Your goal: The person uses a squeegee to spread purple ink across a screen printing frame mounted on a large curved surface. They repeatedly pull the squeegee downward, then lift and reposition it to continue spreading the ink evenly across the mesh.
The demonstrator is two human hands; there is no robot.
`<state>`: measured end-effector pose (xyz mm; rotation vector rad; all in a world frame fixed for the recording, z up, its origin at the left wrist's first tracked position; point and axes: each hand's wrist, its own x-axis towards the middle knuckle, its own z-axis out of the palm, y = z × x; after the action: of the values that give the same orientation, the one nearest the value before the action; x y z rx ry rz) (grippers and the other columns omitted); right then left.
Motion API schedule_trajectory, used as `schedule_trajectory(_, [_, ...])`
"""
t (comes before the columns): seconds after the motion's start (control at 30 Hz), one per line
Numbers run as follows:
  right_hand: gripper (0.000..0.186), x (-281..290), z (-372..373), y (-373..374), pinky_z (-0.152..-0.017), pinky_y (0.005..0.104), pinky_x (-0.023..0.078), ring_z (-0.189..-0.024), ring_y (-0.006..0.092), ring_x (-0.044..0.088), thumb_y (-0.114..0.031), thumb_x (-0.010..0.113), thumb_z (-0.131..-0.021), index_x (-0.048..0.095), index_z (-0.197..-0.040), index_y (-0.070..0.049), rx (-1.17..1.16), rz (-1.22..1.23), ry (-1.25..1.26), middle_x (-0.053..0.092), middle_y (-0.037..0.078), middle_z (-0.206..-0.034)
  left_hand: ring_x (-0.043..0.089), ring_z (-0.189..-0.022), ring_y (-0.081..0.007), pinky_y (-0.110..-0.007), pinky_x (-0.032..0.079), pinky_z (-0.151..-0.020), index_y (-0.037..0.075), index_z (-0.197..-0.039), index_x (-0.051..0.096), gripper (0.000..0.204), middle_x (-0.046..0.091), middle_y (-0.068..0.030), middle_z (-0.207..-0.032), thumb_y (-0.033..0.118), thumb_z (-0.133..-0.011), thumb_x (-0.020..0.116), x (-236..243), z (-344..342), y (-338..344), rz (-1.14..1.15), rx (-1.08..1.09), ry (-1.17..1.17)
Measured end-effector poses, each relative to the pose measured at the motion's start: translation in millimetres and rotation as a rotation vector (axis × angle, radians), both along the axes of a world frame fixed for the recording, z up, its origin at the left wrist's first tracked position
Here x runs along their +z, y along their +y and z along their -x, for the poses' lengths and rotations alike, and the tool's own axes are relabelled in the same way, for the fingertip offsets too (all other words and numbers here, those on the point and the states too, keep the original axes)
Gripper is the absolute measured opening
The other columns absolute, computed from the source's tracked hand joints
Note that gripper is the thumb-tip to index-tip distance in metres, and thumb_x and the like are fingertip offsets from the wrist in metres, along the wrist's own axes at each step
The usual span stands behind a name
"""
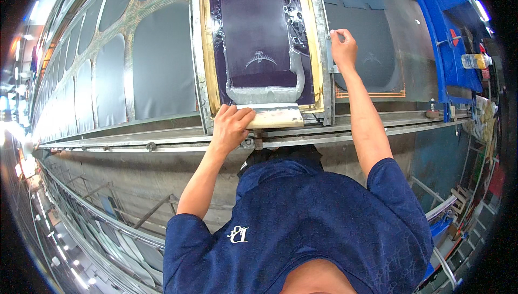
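Observation:
A screen-printing frame [325,86] lies before me, its dark purple mesh [256,29] edged with yellowish tape. Thick grey ink [264,95] borders the stencil area at the sides and along the near end. My left hand [232,125] is closed round the left end of a squeegee [278,117] with a pale handle, resting across the frame's near end. At the frame's right side rail, my right hand [345,50] has its fingers pinched together beside a small metal fitting. What lies between those fingertips is too small to make out.
Dark grey cut panels [164,56] lie in rows on the long table to the left; another panel [367,51] lies right of the frame. A metal rail [129,142] runs along the table's near edge. A blue metal structure [431,29] with a bottle [476,61] stands at far right.

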<state>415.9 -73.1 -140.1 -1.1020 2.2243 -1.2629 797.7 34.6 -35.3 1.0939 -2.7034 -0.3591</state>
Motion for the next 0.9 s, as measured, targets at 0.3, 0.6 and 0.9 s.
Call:
schedule_trajectory(0.3, [0.027,-1,1,-1,-0.069,0.0437,0.051,-0.074,0.0321,0.069,-0.035,0.07,-0.09,0.072,-0.096,-0.009,-0.002,-0.021,0.019,0.071,0.016,-0.079,0.061,-0.085,-0.0217,-0.039,0.047,-0.079,0.012,-0.111,0.071,0.06,0.073,0.0001,-0.112,0.003,-0.053,0.081,5,11,-42,0.119,0.022,0.034])
schedule_trajectory(0.6, [0.027,-2,1,-1,-0.068,0.0439,0.051,-0.071,0.0323,0.068,-0.035,0.069,-0.09,0.072,-0.098,-0.01,0.001,-0.003,0.033,0.07,0.015,-0.075,0.062,-0.087,-0.0192,-0.036,0.046,-0.081,0.014,-0.109,0.071,0.054,0.072,0.002,-0.113,0.008,-0.057,0.083,-3,-1,-39,0.009,-0.025,-0.058])
schedule_trajectory(0.9, [0.024,-23,7,-3,-0.058,0.037,0.043,-0.057,0.0156,0.054,-0.033,0.071,-0.091,0.072,-0.096,-0.01,-0.02,0.099,0.114,0.062,0.004,-0.063,0.062,-0.086,-0.02,-0.036,0.046,-0.079,0.015,-0.105,0.073,0.049,0.073,0.0021,-0.108,0.009,-0.058,0.084,-3,9,-54,0.026,0.024,-0.015])
